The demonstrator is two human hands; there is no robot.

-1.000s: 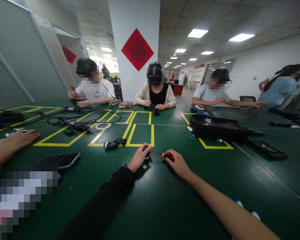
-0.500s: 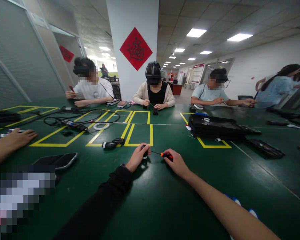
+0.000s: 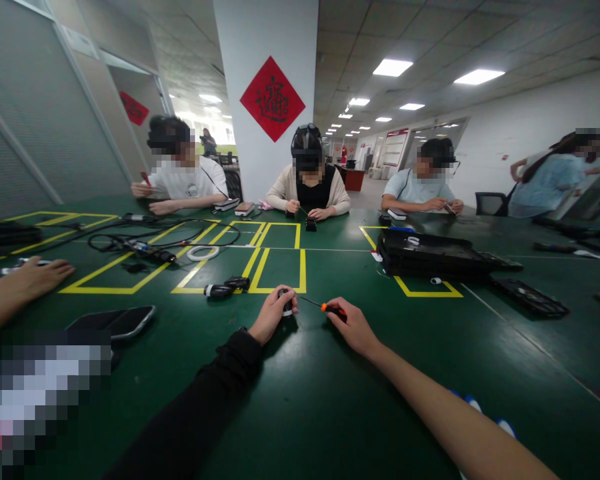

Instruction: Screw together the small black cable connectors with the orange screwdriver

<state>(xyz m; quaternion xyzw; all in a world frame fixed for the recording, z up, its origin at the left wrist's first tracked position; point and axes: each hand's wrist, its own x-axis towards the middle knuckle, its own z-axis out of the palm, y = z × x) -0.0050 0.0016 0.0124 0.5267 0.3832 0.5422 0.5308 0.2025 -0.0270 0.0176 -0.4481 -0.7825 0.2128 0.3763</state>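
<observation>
My left hand (image 3: pixel 274 312) is closed around a small black and white part (image 3: pixel 285 304) just above the green table; its exact kind I cannot make out. In my right hand (image 3: pixel 355 328) is a screwdriver (image 3: pixel 334 311) with an orange and black handle, gripped between thumb and fingers. Its thin shaft points left toward the part. Whether the tip touches the part is too small to tell. Two similar black pieces (image 3: pixel 227 287) lie on the table to the left of my left hand.
Black trays (image 3: pixel 430 253) are stacked at the right, with a flat black frame (image 3: pixel 530 295) beside them. Cables (image 3: pixel 150 248) and a white ring (image 3: pixel 203 253) lie at the left. A phone (image 3: pixel 113 323) rests near a co-worker's hand (image 3: pixel 33 283). Several people sit opposite.
My left hand has shifted slightly left and turned the part, showing more of its white band. The screwdriver has barely moved. Across the table, the right-hand person's hands have come together.
</observation>
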